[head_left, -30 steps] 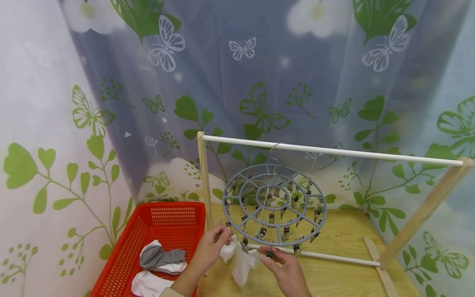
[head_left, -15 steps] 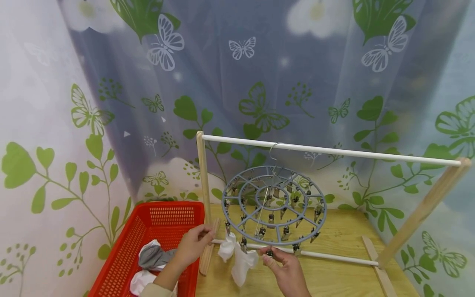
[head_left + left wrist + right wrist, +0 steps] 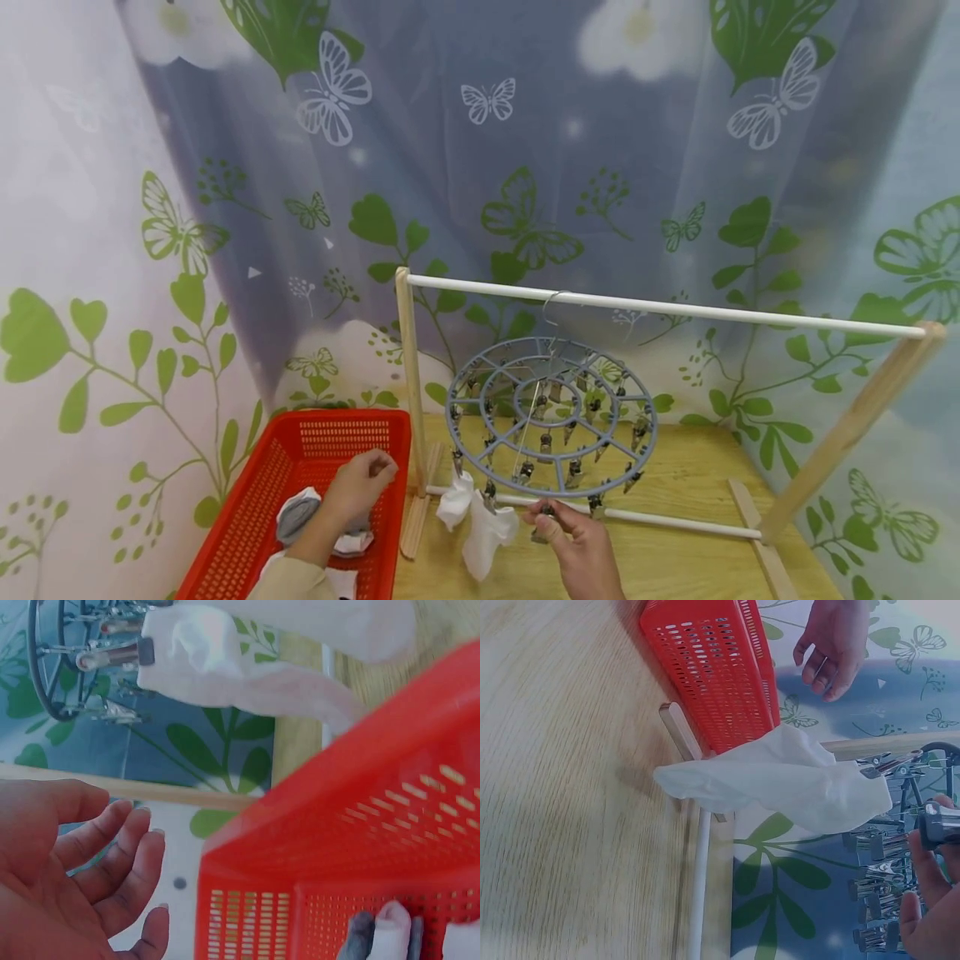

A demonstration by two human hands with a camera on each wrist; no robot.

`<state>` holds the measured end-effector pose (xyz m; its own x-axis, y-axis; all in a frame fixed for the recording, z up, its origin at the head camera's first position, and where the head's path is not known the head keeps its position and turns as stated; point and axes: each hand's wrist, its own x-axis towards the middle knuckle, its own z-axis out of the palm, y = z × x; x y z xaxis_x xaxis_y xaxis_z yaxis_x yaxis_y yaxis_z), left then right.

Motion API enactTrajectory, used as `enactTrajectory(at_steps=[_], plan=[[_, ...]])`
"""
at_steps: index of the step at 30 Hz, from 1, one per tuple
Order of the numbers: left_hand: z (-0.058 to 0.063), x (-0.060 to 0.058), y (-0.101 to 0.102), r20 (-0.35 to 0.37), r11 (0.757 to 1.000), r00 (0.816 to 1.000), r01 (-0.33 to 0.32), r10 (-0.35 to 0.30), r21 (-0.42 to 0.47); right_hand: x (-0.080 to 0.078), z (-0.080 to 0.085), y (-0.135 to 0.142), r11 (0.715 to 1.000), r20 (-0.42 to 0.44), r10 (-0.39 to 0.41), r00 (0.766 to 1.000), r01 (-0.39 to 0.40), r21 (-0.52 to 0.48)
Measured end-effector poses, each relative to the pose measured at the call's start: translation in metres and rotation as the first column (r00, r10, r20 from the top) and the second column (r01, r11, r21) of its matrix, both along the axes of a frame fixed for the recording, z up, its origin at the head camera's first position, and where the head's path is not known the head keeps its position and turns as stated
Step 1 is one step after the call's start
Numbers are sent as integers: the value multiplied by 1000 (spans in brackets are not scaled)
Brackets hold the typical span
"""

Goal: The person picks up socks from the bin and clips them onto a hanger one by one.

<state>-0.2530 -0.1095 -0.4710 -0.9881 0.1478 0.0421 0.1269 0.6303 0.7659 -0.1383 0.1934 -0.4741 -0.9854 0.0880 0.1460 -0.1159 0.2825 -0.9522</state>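
My left hand [image 3: 356, 492] is held over the red basket [image 3: 401, 517], loosely curled with nothing in it. In the left wrist view its fingers [image 3: 135, 877] are relaxed. Grey-and-white socks [image 3: 296, 521] lie in the basket below it. My right hand [image 3: 581, 546] pinches a metal clip [image 3: 540, 534] at the front rim of a round grey clip hanger [image 3: 562, 492]. Two white socks [image 3: 489, 537] hang from clips on the hanger's front left, left of my right hand. In the right wrist view, a white sock [image 3: 772, 784] hangs beside the pinched clip [image 3: 939, 825].
The hanger's hook [image 3: 551, 310] sits on the white top rail [image 3: 675, 310] of a wooden-ended rack. A lower white rail [image 3: 675, 521] runs behind my right hand. Other clips dangle all round the hanger. A patterned curtain [image 3: 420, 167] stands behind the wooden table [image 3: 690, 467].
My left hand has let go of the white sock at the hanger's front left and moved left over the basket. My right hand has stayed at the clip.
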Motion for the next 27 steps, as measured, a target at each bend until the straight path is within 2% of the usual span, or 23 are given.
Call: enactTrajectory(at_steps=[3, 5, 10, 12, 15, 17, 18, 20, 22, 23, 25, 27], plan=[[-2, -1, -5, -8, 998, 1000, 16, -16, -69, 1, 1, 1, 1000, 11, -15, 1000, 14, 19], [-3, -1, -9, 21, 991, 999, 38, -35, -132, 1, 1, 0, 1000, 5, -25, 1000, 25, 18], [-8, -3, -21, 122, 947, 989, 117, -84, -298, 2, 0, 0, 999, -48, -48, 998, 49, 23], [-9, -4, -25, 141, 932, 985, 141, -99, -333, 2, -1, 0, 998, -49, -48, 998, 49, 24], [-12, -5, -31, 187, 925, 975, 175, -116, -338, 2, -1, 1, 999, -25, -43, 999, 43, 16], [-18, -8, -35, 258, 918, 951, 247, -169, -310, 2, -2, 2, 999, -17, -39, 999, 39, 5], [-23, -11, -38, 305, 909, 931, 293, -201, -296, 2, -2, 2, 999, -17, -37, 999, 37, 1], [-37, -19, -44, 401, 877, 880, 385, -255, -287, 2, -3, 3, 999, -32, -33, 999, 33, 4], [-54, -29, -51, 488, 833, 817, 479, -308, -277, 2, -3, 4, 1000, -54, -29, 998, 29, 9], [-63, -32, -53, 512, 814, 796, 509, -323, -279, 1, -3, 4, 1000, -63, -28, 998, 29, 9], [-83, -40, -59, 534, 764, 765, 570, -359, -303, 1, -3, 3, 1000, -73, -28, 997, 29, 7], [-104, -47, -65, 552, 752, 748, 589, -368, -298, 2, -3, 3, 999, -76, -30, 997, 31, 8]])
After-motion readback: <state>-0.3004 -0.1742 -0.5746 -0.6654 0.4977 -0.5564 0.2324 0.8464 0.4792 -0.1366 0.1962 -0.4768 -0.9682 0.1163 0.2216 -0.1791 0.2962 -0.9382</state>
